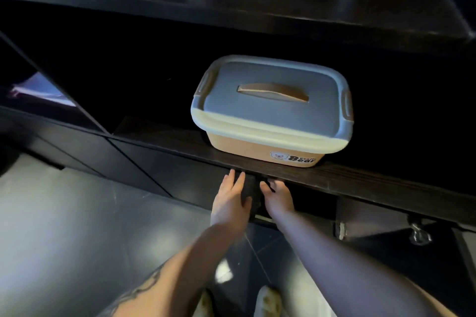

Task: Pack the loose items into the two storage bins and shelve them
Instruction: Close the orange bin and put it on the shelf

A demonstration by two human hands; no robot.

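Observation:
A storage bin (268, 141) with a tan body, a pale lid and a bear label stands closed on the dark shelf (360, 177), near its front edge. Both hands are below that edge and apart from the bin. My left hand (231, 198) lies flat with straight fingers against a dark cabinet door (251, 193) under the shelf. My right hand (277, 197) is just right of it, its fingers curled round the door's edge with the tips hidden. No second bin or loose items are in view.
Another dark shelf board (231, 15) runs above the bin. A slanted divider (64, 90) closes off a compartment at the left with pale papers (38, 90) inside. A metal hinge or caster (419, 235) shows lower right. Grey tiled floor (77, 226) lies below.

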